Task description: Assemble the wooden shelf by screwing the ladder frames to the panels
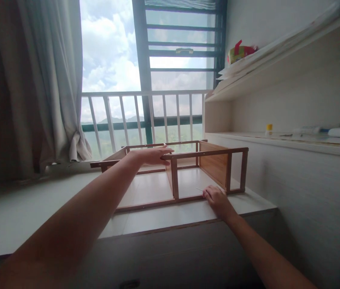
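A brown wooden shelf frame (174,176) lies on its side on the white ledge, with slatless openings and a wooden panel (214,170) at its right end. My left hand (154,155) rests across its upper rail near the middle upright, fingers stretched out; part of the hand's underside is hidden. Low at the front, my right hand (216,198) is closed around a thin metal rod (199,189), whose tip points left into the frame's right opening. That hand is close to the lower front rail. The rod's other end is hidden in my fingers.
The white ledge (158,222) ends in a front edge nearest me. Behind the frame stand a white railing (164,94) and a window. A grey curtain (52,80) hangs at the left. On the right, a shelf unit (278,140) bears a small yellow-capped bottle (269,129).
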Tool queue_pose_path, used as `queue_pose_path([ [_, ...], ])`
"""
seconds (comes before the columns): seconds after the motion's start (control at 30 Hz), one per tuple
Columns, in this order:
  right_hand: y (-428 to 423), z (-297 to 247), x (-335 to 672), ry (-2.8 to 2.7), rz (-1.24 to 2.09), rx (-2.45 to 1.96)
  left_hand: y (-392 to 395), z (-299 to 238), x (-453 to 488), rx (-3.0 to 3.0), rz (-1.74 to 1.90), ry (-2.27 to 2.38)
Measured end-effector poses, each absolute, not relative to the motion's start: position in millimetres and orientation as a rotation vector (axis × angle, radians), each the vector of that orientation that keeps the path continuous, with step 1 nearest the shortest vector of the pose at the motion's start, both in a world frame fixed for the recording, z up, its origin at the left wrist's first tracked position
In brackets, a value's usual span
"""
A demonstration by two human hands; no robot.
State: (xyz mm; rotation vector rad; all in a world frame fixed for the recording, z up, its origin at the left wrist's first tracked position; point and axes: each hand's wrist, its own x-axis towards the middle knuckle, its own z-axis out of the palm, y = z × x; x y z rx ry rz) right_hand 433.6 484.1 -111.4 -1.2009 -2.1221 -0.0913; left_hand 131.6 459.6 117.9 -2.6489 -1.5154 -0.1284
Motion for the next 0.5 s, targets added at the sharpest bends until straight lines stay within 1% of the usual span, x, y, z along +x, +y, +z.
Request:
queue_pose_path([
  [0.2, 460.9, -97.6, 430.0, -2.012, -0.224, -1.133, 464.0, 116.4, 137.6, -2.727, -0.165, -1.572],
  [0.37, 436.7, -50.6, 419.8, -1.944, -0.195, -1.01, 466.9, 116.6, 147.3, -2.754, -0.181, -1.6],
  [0.5, 425.8, -9.4, 405.1, -1.957, -0.268, -1.041, 468.1, 116.8, 150.5, -2.749, -0.184, -1.629],
])
